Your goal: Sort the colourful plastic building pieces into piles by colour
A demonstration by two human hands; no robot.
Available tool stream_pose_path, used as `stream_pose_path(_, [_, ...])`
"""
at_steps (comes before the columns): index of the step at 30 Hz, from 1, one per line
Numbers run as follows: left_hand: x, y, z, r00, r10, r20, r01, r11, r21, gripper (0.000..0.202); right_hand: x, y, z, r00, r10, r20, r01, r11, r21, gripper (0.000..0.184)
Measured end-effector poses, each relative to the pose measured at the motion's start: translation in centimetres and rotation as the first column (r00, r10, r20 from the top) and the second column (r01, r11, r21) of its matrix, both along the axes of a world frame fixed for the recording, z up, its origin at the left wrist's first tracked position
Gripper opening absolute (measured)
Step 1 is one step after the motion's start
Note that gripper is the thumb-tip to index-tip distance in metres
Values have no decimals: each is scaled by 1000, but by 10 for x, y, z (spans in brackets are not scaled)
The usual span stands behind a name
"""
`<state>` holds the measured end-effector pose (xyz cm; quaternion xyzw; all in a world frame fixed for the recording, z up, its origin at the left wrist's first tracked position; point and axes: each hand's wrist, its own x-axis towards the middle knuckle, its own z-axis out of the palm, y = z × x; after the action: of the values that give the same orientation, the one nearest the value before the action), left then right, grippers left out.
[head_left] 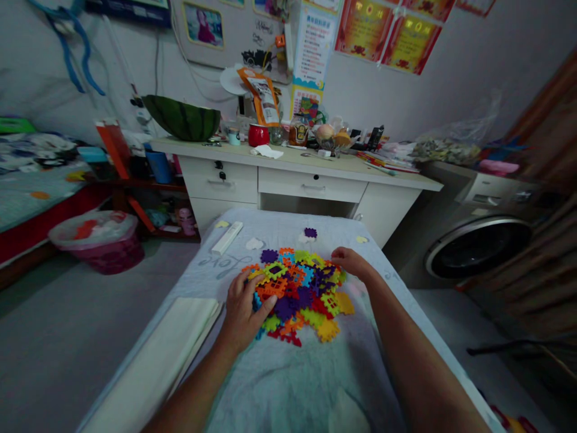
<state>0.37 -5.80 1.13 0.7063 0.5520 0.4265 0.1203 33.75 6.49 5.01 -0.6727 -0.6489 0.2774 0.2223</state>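
Observation:
A heap of colourful plastic interlocking building pieces (304, 297) with toothed edges lies on the cloth-covered table (288, 385). My left hand (246, 310) rests at the heap's left side, thumb and fingers spread over orange and yellow pieces. At the right rear edge of the heap is my right hand (354, 263), its fingers bent and close together. Whatever may be between those fingertips is hidden. One purple square piece (311, 232) lies apart behind the heap, and another purple piece (269, 256) sits at its back left edge.
A white remote-like object (227, 238) lies at the table's back left, and a folded cream cloth (157, 355) along its left edge. Beyond stands a white desk (311, 183) bearing a cut watermelon (184, 118) and a red pot (258, 135). To the right is a washing machine (473, 222).

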Motion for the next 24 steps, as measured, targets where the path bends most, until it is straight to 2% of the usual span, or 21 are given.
stream_pose_path(5, [0, 1, 1, 1000, -7, 10, 7, 1000, -10, 43, 1, -14, -9, 1000, -5, -26, 6, 999, 45, 15])
stream_pose_path(8, [0, 1, 1, 1000, 2, -5, -3, 1000, -29, 44, 0, -16, -13, 997, 7, -71, -5, 1000, 21, 17])
stream_pose_path(11, [0, 1, 0, 1000, -10, -23, 9, 999, -32, 44, 4, -18, -16, 986, 34, -165, -34, 999, -1, 12])
stream_pose_path(14, [-1, 1, 0, 1000, -10, -27, 9, 999, -38, 44, 8, -22, -16, 956, 9, -293, -10, 1000, -3, 17])
stream_pose_path(16, [-1, 1, 0, 1000, -9, -24, 8, 999, -44, 44, 10, -25, -15, 911, -10, -412, 3, 1000, -17, 23])
stream_pose_path(19, [-1, 0, 1, 1000, -8, -18, 7, 999, -50, 45, 11, -27, -15, 798, -68, -598, 35, 997, -67, 32])
stream_pose_path(24, [-1, 0, 2, 1000, -9, 0, 9, 999, -48, 44, 15, -23, -24, 619, -212, -757, 288, 957, -33, 38])
